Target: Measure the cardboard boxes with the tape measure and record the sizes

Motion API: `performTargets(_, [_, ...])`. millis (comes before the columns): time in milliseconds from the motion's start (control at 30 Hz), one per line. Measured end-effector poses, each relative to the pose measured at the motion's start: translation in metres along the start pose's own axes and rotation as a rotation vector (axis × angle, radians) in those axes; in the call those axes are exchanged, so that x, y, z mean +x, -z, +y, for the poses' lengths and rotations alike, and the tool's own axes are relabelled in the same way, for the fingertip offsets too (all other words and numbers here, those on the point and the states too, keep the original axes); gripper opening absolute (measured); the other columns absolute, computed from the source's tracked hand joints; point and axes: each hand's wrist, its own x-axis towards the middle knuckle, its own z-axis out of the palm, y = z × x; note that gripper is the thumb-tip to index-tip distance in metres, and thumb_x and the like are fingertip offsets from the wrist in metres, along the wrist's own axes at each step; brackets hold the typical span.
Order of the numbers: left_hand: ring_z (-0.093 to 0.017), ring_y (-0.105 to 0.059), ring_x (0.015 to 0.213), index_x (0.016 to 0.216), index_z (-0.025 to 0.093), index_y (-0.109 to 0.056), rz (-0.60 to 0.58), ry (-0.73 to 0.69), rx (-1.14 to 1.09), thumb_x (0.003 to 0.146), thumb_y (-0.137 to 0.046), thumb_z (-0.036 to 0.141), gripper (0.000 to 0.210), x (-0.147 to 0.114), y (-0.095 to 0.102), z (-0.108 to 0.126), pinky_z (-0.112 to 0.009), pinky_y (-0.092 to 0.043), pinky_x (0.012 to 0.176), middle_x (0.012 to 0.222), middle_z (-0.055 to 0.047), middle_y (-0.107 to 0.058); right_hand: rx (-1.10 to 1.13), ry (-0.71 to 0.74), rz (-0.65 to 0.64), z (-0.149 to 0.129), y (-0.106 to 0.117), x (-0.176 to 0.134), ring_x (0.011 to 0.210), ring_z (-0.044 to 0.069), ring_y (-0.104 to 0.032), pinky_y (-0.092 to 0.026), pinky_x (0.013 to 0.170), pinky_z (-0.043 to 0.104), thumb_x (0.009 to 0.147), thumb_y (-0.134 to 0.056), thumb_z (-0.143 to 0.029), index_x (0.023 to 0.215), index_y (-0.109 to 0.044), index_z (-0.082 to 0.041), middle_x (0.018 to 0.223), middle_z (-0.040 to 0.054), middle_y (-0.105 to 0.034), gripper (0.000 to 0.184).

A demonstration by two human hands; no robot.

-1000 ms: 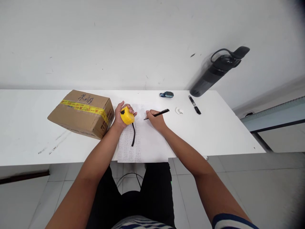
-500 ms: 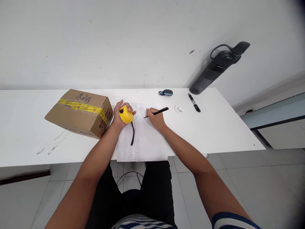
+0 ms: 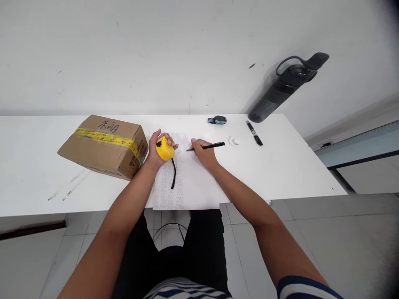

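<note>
My left hand (image 3: 157,150) is wrapped round a yellow tape measure (image 3: 165,148), whose black wrist strap (image 3: 173,174) hangs down over the paper. Between the fingers of my right hand (image 3: 204,154) is a slim black pen (image 3: 213,145), its tip pointing left at the upper part of the sheet. Whether the tip touches the paper is too small to tell. The white paper sheet (image 3: 199,187) lies under both hands, with dense small marks down its left side. Just left of my left hand sits a cardboard box (image 3: 102,143) sealed with yellow tape.
On the white table (image 3: 268,174) a small blue-green object (image 3: 217,120) lies near the wall. To the right are a white curled item (image 3: 233,141), a black marker (image 3: 254,133) and a dark water bottle (image 3: 276,97) standing against the wall. The table's front edge runs below my forearms.
The pen in my right hand has tilted flatter, and its tip has shifted slightly left and up. My left hand keeps the tape measure in the same place.
</note>
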Motion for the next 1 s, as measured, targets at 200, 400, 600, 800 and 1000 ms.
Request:
performTargets(200, [-0.013, -0.055, 0.049, 0.059, 0.018, -0.057, 0.012, 0.001, 0.022, 0.098, -0.039, 0.043, 0.05, 0.001, 0.001, 0.001, -0.032, -0.055, 0.068, 0.049, -0.001, -0.053, -0.259, 0.167, 0.132, 0.004, 0.014, 0.003, 0.085, 0.02, -0.063, -0.047, 0.077, 0.03, 0.096, -0.046, -0.057, 0.084, -0.069, -0.021, 0.085, 0.0049, -0.067, 0.044])
performTargets(400, [-0.014, -0.055, 0.047, 0.058, 0.018, -0.059, -0.024, -0.029, 0.362, 0.093, -0.053, 0.046, 0.045, -0.004, -0.002, -0.008, -0.026, -0.049, 0.057, 0.047, -0.002, -0.056, -0.844, 0.094, -0.101, 0.013, 0.012, 0.018, 0.098, 0.024, -0.064, -0.049, 0.082, 0.033, 0.097, -0.04, -0.021, 0.139, -0.055, -0.016, 0.129, 0.0153, -0.06, 0.045])
performTargets(600, [-0.013, -0.05, 0.043, 0.058, 0.018, -0.063, -0.112, -0.125, 0.694, 0.08, -0.069, 0.054, 0.043, -0.059, -0.026, -0.03, -0.026, -0.035, 0.046, 0.048, -0.005, -0.059, -1.066, 0.079, -0.294, -0.004, -0.002, 0.016, 0.102, 0.026, -0.065, -0.048, 0.083, 0.034, 0.097, -0.035, -0.014, 0.148, -0.048, -0.015, 0.133, 0.0184, -0.056, 0.053])
performTargets(800, [-0.016, -0.05, 0.05, 0.064, 0.02, -0.062, -0.08, -0.326, 0.546, 0.082, -0.063, 0.062, 0.046, -0.158, -0.048, -0.037, -0.03, -0.037, 0.053, 0.053, -0.006, -0.059, -0.666, -0.036, -0.266, -0.053, 0.007, -0.006, 0.119, 0.029, -0.059, -0.044, 0.101, 0.043, 0.097, -0.036, -0.014, 0.153, -0.04, -0.012, 0.136, 0.0223, -0.056, 0.056])
performTargets(1000, [-0.019, -0.062, 0.07, 0.07, 0.022, -0.06, 0.149, -0.427, 0.203, 0.082, -0.056, 0.074, 0.054, -0.228, -0.075, -0.01, -0.031, -0.049, 0.065, 0.074, -0.006, -0.067, 0.143, 0.202, -0.884, -0.121, -0.006, -0.117, 0.142, 0.026, -0.043, -0.046, 0.107, 0.041, 0.08, -0.079, -0.041, 0.156, -0.031, -0.036, 0.164, 0.0074, -0.031, 0.09])
